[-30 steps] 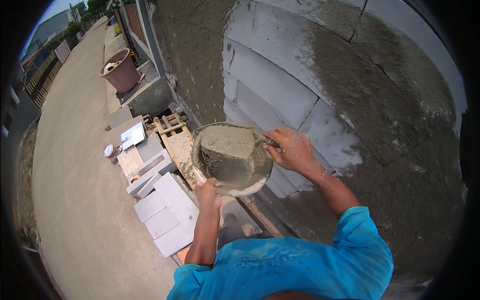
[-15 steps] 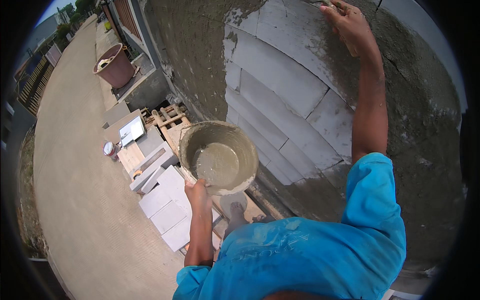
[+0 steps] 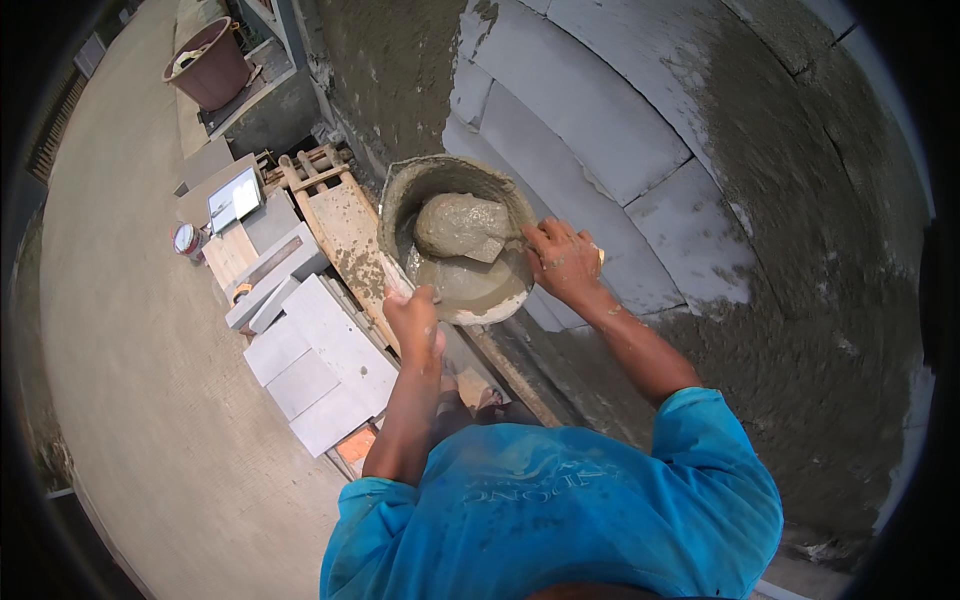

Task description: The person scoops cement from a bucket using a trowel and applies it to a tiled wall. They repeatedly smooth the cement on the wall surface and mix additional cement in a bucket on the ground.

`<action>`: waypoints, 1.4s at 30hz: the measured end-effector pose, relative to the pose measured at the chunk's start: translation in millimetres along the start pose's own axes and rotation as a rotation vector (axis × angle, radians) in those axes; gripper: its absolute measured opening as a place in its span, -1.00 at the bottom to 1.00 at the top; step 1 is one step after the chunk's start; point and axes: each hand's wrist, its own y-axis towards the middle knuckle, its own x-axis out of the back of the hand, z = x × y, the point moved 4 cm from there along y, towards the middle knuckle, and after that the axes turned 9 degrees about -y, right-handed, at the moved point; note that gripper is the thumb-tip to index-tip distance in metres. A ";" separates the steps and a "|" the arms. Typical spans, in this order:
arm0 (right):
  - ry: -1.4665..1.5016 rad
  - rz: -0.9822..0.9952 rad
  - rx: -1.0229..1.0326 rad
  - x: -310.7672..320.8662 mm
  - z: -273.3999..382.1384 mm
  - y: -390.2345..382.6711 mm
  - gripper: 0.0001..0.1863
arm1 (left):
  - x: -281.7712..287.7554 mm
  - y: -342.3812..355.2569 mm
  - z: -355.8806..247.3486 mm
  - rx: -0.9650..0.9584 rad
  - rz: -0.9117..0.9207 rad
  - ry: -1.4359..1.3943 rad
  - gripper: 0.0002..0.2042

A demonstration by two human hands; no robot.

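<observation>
My left hand (image 3: 412, 315) grips the near left rim of a mortar-coated bucket (image 3: 400, 215), its fingers closed on the edge. Wet grey mortar lies in the bottom of the bucket. My right hand (image 3: 567, 262) is closed around a trowel (image 3: 600, 256); only the end of its handle shows past the fist. Inside the bucket, a rounded heap of wet mortar (image 3: 462, 225) sits where the trowel's blade is, covering most of it. To the right stands a wall of pale blocks (image 3: 590, 130), partly coated with grey mortar (image 3: 800, 290).
Below the bucket is a wooden scaffold plank (image 3: 345, 235) spattered with mortar. Pale blocks (image 3: 320, 350), a white-framed pane (image 3: 235, 199) and a paint can (image 3: 188, 240) lie to the left. A large reddish tub (image 3: 212, 70) stands farther off beside the concrete road (image 3: 130, 300).
My right hand has come down from high on the wall to the bucket, bringing the trowel to it. The bucket has risen in view, and a heap of mortar now shows inside.
</observation>
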 end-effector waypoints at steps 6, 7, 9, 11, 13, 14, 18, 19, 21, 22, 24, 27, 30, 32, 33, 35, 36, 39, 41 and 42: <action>0.415 0.068 0.049 88.8 -12.9 81.3 -0.66 | 38.7 30.0 -5.3 0.053 -0.091 0.001 -0.46; 0.560 0.192 0.049 79.4 -19.5 98.9 -0.66 | 41.5 29.3 -9.0 0.045 -0.116 0.006 -0.46; 0.851 0.443 0.042 55.0 -35.6 139.0 -0.65 | 43.2 26.3 -17.7 0.032 -0.163 0.021 -0.48; 0.990 0.640 -0.092 19.0 -50.4 167.3 -0.65 | 51.7 29.8 -24.1 0.009 -0.168 0.040 -0.49; 0.935 0.539 -0.354 -8.5 -86.5 192.8 -0.70 | 53.9 27.3 -26.3 0.047 -0.172 0.115 -0.49; 0.766 0.294 -0.449 -0.4 -110.7 207.0 -0.70 | 63.8 29.5 -23.7 0.034 -0.176 0.131 -0.48; 0.496 0.004 -0.347 82.5 -116.0 187.3 -0.50 | 68.6 25.1 -33.5 -0.025 -0.180 0.061 -0.44; 0.370 0.129 -0.259 82.6 -91.6 172.2 -0.51 | 66.8 29.1 -31.2 -0.025 -0.165 0.074 -0.43; 0.261 0.444 -0.114 65.8 -35.4 136.1 -0.52 | 64.3 35.2 -26.8 -0.030 -0.134 0.108 -0.43; 0.278 0.633 -0.064 44.6 -10.8 113.7 -0.52 | 56.8 38.0 -23.2 -0.036 -0.113 0.129 -0.43; 0.170 0.613 0.058 5.4 19.5 73.2 -0.61 | 33.0 30.7 -22.9 -0.021 -0.075 0.168 -0.44; 0.133 0.477 0.048 -25.6 48.8 53.7 -0.68 | 24.0 31.3 -22.8 -0.056 -0.074 0.155 -0.45; 0.087 0.085 0.089 -22.3 38.2 50.9 -0.67 | 2.6 31.0 -35.7 -0.091 -0.065 0.053 -0.46; 0.096 -0.018 0.066 -3.9 31.2 49.3 -0.66 | 13.1 46.3 -27.1 -0.022 -0.064 0.008 -0.44; 0.114 -0.019 0.043 20.3 28.7 55.5 -0.67 | 12.9 56.1 -25.7 0.003 -0.056 -0.021 -0.43; 0.213 0.000 0.015 58.9 14.3 87.1 -0.67 | 10.3 55.8 -33.9 0.002 -0.051 -0.056 -0.41; 0.298 0.030 0.016 76.1 5.8 107.1 -0.67 | 16.1 59.0 -34.4 0.003 -0.065 -0.052 -0.40; 0.625 0.302 0.016 91.6 -21.8 169.7 -0.63 | 28.6 54.5 -43.5 0.008 -0.086 -0.029 -0.39; 0.777 0.432 -0.058 88.7 -52.9 215.5 -0.57 | 27.3 53.9 -43.4 0.005 -0.124 -0.014 -0.40; 0.805 0.437 -0.146 89.0 -73.2 229.7 -0.54 | 23.0 52.8 -41.8 0.015 -0.135 -0.007 -0.40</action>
